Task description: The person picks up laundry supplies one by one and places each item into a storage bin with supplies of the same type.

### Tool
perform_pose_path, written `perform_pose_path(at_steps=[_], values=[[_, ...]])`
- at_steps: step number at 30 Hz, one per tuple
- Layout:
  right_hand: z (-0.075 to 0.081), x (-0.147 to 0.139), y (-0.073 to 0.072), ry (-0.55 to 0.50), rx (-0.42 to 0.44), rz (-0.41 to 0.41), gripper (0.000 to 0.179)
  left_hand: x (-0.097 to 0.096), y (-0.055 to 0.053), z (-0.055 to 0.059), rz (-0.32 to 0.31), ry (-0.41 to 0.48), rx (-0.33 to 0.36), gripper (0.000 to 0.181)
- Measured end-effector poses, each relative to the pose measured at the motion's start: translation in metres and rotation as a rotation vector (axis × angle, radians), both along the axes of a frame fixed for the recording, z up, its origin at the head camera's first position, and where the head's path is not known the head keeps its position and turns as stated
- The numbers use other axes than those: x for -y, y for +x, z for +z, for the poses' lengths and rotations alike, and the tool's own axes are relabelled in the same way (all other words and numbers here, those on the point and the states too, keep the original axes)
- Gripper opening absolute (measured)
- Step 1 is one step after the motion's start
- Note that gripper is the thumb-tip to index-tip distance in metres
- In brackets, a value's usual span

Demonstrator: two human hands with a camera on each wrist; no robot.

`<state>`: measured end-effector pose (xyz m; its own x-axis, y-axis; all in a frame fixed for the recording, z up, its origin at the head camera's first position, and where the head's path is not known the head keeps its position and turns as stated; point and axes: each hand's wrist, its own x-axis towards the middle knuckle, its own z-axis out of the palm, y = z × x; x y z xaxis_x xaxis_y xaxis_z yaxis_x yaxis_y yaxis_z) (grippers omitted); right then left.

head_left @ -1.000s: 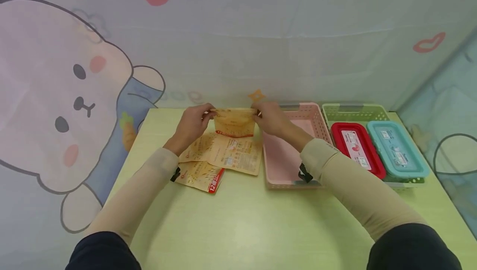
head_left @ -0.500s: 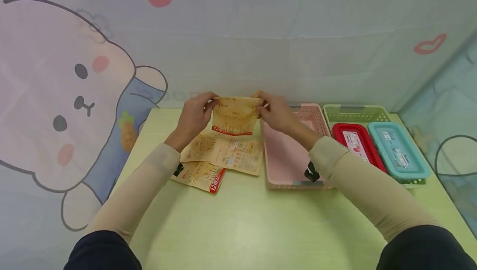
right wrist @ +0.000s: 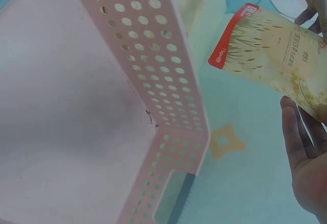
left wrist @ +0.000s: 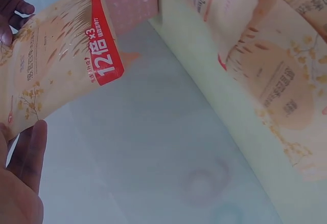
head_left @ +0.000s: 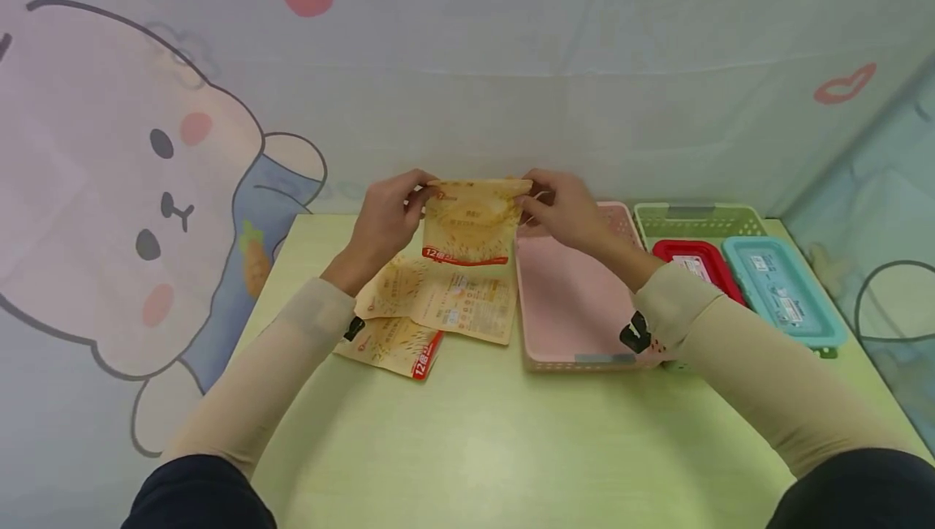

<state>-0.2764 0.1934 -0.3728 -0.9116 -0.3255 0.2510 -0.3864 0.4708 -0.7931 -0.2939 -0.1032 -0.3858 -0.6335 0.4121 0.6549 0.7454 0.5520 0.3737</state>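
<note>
Between both hands hangs a yellow-tan printed pouch (head_left: 471, 225) with a red strip along its lower edge. My left hand (head_left: 387, 217) pinches its upper left corner, and my right hand (head_left: 566, 208) pinches the upper right one. Large white characters on the red strip show in the left wrist view, where the pouch (left wrist: 56, 55) lies at upper left. In the right wrist view the pouch (right wrist: 278, 52) is at upper right, close to the wall of the pink basket (right wrist: 153, 45). Below the held one, similar pouches (head_left: 467, 310) lie overlapping on the table.
The pink basket (head_left: 570, 302) stands right of the pouches, under my right forearm. Beside it a green basket (head_left: 701, 225) holds a red-lidded box (head_left: 690, 257) and a teal-lidded box (head_left: 785, 290). A printed curtain (head_left: 467, 66) hangs behind the table (head_left: 467, 440).
The held pouch has risen and turned its printed front more toward the head camera. Both hands moved up, the right one also further right. The pouches on the table stayed put.
</note>
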Motion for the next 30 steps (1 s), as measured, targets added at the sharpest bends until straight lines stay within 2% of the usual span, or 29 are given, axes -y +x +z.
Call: perform_pose_path(at_steps=[5, 12, 23, 30], values=[[0.007, -0.006, 0.002, -0.073, 0.038, 0.007, 0.02, -0.006, 0.003, 0.008, -0.012, 0.017, -0.002, 0.014], [0.009, -0.009, 0.005, -0.116, 0.081, 0.017, 0.015, -0.009, 0.002, 0.013, 0.008, 0.026, 0.002, 0.015], [0.008, -0.022, 0.017, -0.146, -0.002, 0.023, 0.017, -0.019, 0.004, 0.016, -0.013, 0.088, 0.034, 0.014], [0.011, -0.03, 0.019, -0.192, -0.027, -0.011, 0.019, -0.03, 0.003, 0.018, -0.038, 0.149, 0.046, 0.013]])
